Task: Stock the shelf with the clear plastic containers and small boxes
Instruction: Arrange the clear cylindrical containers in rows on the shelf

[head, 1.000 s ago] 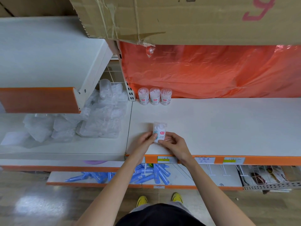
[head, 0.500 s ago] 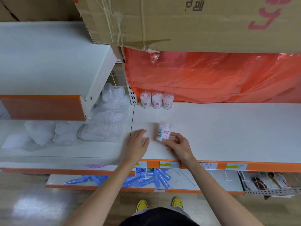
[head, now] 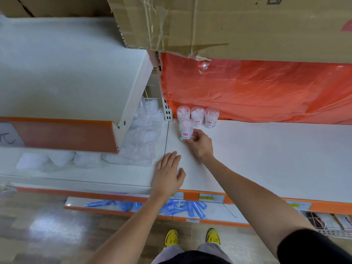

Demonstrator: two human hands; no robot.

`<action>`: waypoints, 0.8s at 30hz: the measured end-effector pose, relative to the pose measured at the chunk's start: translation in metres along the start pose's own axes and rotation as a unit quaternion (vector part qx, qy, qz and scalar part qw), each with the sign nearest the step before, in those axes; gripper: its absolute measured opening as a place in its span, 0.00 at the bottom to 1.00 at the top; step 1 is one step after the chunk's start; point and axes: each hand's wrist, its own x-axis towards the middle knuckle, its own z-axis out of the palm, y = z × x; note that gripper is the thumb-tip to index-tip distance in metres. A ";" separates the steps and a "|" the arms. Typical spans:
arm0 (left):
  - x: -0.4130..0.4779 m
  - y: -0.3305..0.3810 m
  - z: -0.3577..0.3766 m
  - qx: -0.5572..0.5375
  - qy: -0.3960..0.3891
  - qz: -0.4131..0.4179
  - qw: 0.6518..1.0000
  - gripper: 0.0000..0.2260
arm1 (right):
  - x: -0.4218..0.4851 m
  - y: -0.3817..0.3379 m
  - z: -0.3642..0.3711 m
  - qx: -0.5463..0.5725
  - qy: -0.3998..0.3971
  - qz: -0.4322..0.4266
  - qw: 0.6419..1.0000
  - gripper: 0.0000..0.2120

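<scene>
- The right grip (head: 200, 143) is clamped on a small clear plastic cylinder container with a white label and red logo (head: 185, 130). Fingers and thumb curl round its lower right side. The container stands upright near the back left of the shelf, just in front of the leftmost of the row behind it. Whether its base rests on the shelf cannot be told.
- The left grip (head: 168, 174) is spread apart, fingers straight, palm down over the front of the shelf, holding nothing.
- A large brown cardboard box with torn tape (head: 228, 25) overhangs from above.
- A crinkled orange plastic sheet (head: 247, 88) covers the back wall.
- The white flat shelf with an orange front edge (head: 266, 159) carries the containers.
- A second white shelf (head: 66, 73) sits higher on the left.
- A heap of clear plastic bags (head: 141, 141) lies under it, left of the seam.
- Blue plastic tubes (head: 181, 206) lie on the lowest shelf.
- Three matching clear containers (head: 197, 115) stand side by side against the orange sheet.
</scene>
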 end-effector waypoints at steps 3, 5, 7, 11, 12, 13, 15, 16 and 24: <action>0.001 0.000 -0.001 0.001 0.005 0.000 1.000 0.26 | 0.004 -0.002 0.005 -0.054 0.009 -0.009 0.998 0.23; 0.001 -0.001 -0.001 0.003 0.009 0.004 1.000 0.24 | 0.007 0.000 0.007 -0.086 0.013 -0.021 0.996 0.23; 0.001 -0.001 -0.001 0.005 0.014 0.005 1.000 0.23 | 0.009 0.002 0.009 -0.109 0.019 -0.025 0.994 0.23; 0.001 0.000 -0.001 0.003 0.019 0.005 1.000 0.23 | 0.011 0.002 0.014 -0.127 0.036 -0.027 0.991 0.24; 0.001 0.000 -0.001 0.002 0.021 0.004 1.000 0.23 | 0.011 0.001 0.015 -0.132 0.039 -0.027 0.990 0.24; 0.001 0.000 0.000 0.001 0.022 0.003 1.000 0.23 | 0.010 0.000 0.015 -0.139 0.042 -0.027 0.989 0.24; 0.000 -0.001 0.001 0.003 0.021 0.002 1.000 0.23 | 0.010 -0.001 0.016 -0.148 0.045 -0.028 0.988 0.24; 0.000 -0.001 0.001 0.005 0.020 0.004 1.000 0.24 | 0.010 -0.001 0.016 -0.151 0.046 -0.028 0.987 0.24; 0.001 -0.001 0.000 -0.004 0.019 0.005 1.000 0.25 | 0.002 0.000 0.012 -0.107 0.023 0.004 0.994 0.35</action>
